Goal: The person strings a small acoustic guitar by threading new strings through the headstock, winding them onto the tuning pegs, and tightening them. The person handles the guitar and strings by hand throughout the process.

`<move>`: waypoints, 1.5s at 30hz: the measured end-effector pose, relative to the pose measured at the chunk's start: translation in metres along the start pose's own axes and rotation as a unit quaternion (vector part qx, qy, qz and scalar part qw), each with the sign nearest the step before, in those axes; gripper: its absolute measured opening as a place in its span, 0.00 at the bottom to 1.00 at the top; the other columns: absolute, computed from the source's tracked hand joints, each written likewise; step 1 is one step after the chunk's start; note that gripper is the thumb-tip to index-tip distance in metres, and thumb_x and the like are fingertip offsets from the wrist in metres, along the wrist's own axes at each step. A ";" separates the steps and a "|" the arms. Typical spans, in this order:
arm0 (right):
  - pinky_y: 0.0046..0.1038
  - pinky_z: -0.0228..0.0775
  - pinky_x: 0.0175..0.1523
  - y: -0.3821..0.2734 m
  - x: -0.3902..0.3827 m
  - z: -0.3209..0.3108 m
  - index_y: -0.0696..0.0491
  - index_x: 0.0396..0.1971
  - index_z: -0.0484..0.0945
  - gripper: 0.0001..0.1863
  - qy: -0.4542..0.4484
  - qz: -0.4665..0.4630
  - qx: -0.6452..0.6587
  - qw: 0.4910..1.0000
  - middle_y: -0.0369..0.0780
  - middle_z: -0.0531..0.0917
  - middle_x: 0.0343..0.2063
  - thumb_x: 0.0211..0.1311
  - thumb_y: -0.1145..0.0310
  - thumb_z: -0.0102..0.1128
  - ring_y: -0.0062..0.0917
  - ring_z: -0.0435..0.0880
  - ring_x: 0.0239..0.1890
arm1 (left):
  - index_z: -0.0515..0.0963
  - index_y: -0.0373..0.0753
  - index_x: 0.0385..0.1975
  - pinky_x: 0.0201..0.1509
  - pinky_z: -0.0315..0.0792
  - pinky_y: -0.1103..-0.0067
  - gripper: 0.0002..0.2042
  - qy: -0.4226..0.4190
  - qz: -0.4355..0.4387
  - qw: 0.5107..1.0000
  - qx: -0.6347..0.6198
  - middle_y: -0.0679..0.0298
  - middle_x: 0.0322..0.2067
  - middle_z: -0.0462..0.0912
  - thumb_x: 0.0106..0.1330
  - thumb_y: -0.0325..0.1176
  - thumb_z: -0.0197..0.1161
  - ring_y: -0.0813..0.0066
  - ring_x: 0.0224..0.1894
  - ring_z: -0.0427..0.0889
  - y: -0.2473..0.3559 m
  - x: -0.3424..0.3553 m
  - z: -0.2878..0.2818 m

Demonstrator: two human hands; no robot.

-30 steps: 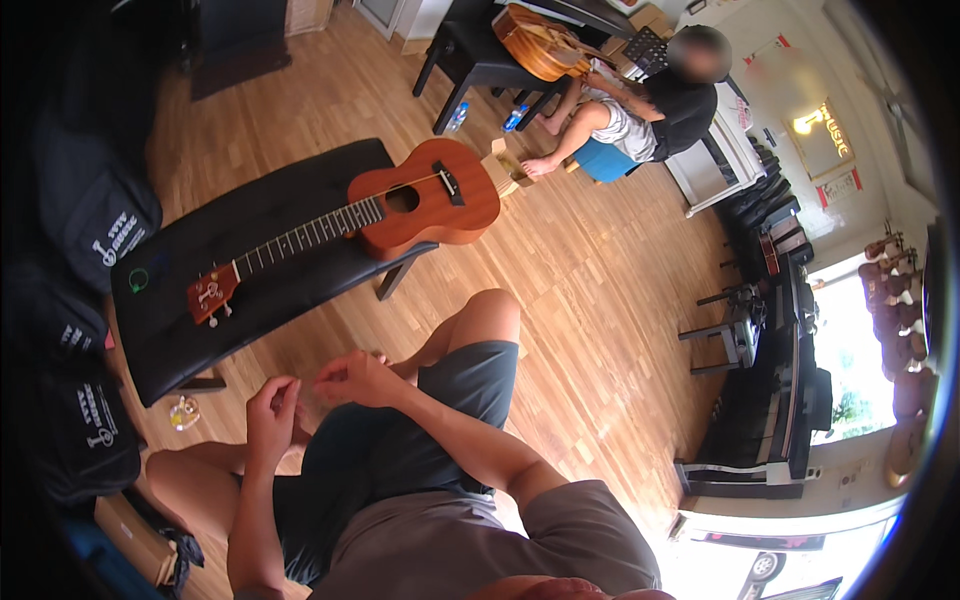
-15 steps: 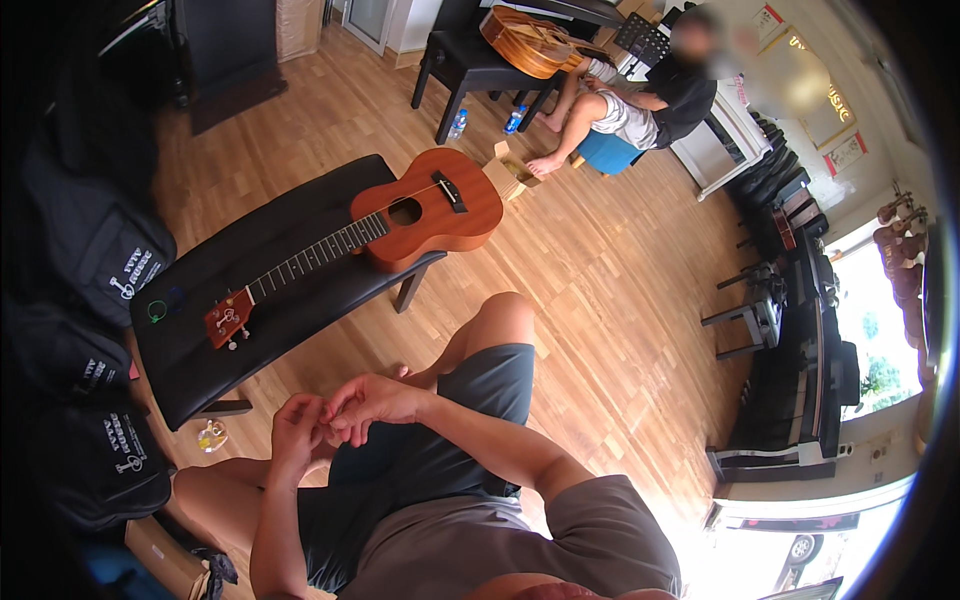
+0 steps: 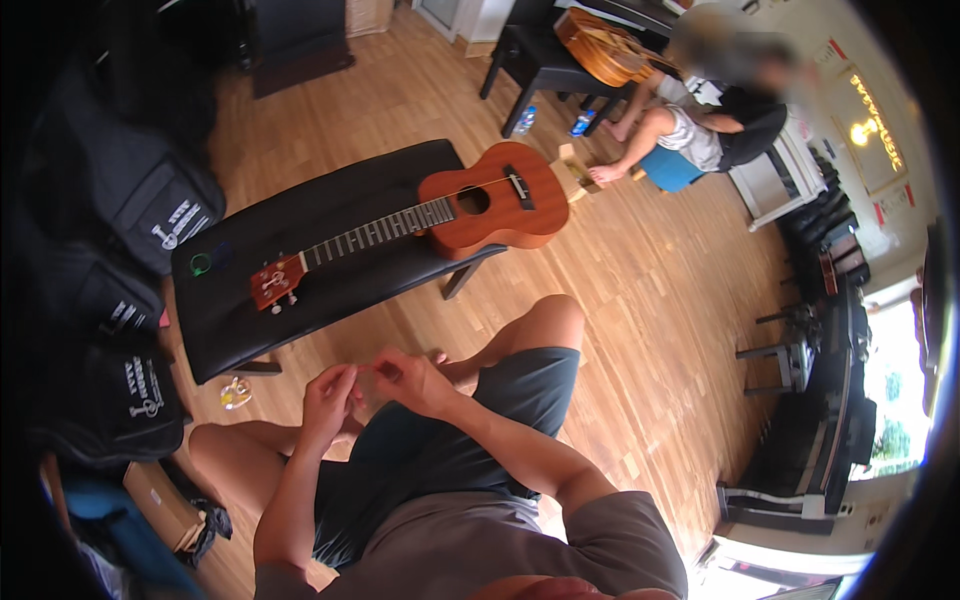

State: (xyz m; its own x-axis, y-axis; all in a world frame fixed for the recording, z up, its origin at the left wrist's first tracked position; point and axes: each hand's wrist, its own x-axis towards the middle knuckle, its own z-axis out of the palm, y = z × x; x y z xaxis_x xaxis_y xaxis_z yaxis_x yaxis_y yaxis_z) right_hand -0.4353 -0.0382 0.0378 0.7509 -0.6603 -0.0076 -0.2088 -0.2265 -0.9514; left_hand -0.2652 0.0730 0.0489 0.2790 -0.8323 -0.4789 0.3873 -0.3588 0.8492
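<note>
Sitting w/ knees spread, wearing dark shorts point(image 3: 450, 430) + grey-brown top point(image 3: 460, 535). Holding L hand point(image 3: 328, 398) up over lap, pressing thumb + fingers together at the tips. Holding R hand point(image 3: 412, 382) just beside it, also pinching, fingertips nearly meeting the L ones. Being unable to tell if clamping anything thin btwn the two; too small + blurred.

Facing a black bench point(image 3: 225, 335), w/ a reddish-brown ukulele point(image 3: 515, 210). Lying face up on the surface, running its neck twd the L end, overhanging the R edge w/ its body. Having a small green coil point(image 3: 200, 264) lying nr the surface's far L corner. Seeing a small clear-and-yellow item point(image 3: 236, 392) lying on the wood floor point(image 3: 640, 330), nr the bench's near L corner; an open cardboard box point(image 3: 572, 180) standing beyond the R edge; black gig bags point(image 3: 165, 190) crowding past the L edge. Farther off, seeing another person point(image 3: 700, 135) sitting on a blue stool point(image 3: 672, 169), nr a guitar point(image 3: 600, 50) lying on a 2nd black bench point(image 3: 530, 55).
</note>
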 end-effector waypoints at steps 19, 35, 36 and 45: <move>0.26 0.83 0.37 -0.005 0.019 -0.014 0.62 0.49 0.79 0.13 0.013 0.202 0.310 0.929 0.37 0.81 0.28 0.73 0.69 0.59 0.20 0.82 0.27 | 0.84 0.34 0.46 0.37 0.74 0.78 0.10 0.007 0.202 0.907 0.369 0.65 0.37 0.81 0.71 0.32 0.65 0.78 0.35 0.82 -0.008 0.010 -0.034; 0.22 0.83 0.39 0.007 0.021 0.014 0.63 0.46 0.79 0.10 0.026 0.162 0.262 0.951 0.41 0.85 0.31 0.72 0.71 0.59 0.23 0.86 0.31 | 0.78 0.27 0.52 0.63 0.75 0.75 0.16 -0.043 0.058 0.994 -0.076 0.55 0.49 0.83 0.71 0.31 0.65 0.72 0.56 0.82 -0.001 0.000 -0.001; 0.23 0.83 0.39 0.011 0.021 0.016 0.63 0.46 0.79 0.10 0.027 0.157 0.263 0.952 0.42 0.85 0.31 0.73 0.73 0.58 0.23 0.87 0.32 | 0.78 0.28 0.51 0.62 0.75 0.76 0.15 -0.037 0.065 0.995 -0.067 0.56 0.49 0.84 0.70 0.31 0.66 0.73 0.56 0.81 -0.004 0.002 -0.001; 0.23 0.83 0.41 0.004 0.022 0.009 0.64 0.47 0.79 0.11 -0.001 0.221 0.302 0.927 0.42 0.85 0.31 0.73 0.72 0.57 0.24 0.87 0.33 | 0.74 0.39 0.57 0.54 0.64 0.81 0.17 -0.086 0.011 0.980 -0.177 0.68 0.44 0.80 0.73 0.37 0.62 0.80 0.50 0.77 -0.007 0.006 -0.006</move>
State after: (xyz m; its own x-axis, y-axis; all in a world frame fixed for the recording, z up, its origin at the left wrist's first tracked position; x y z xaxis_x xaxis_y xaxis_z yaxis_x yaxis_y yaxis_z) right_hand -0.4139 -0.0475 0.0314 0.6767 -0.5919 -0.4379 -0.1077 0.5087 -0.8542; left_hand -0.2613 0.0730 0.0393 0.1493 -0.9083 -0.3906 0.6716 -0.1968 0.7143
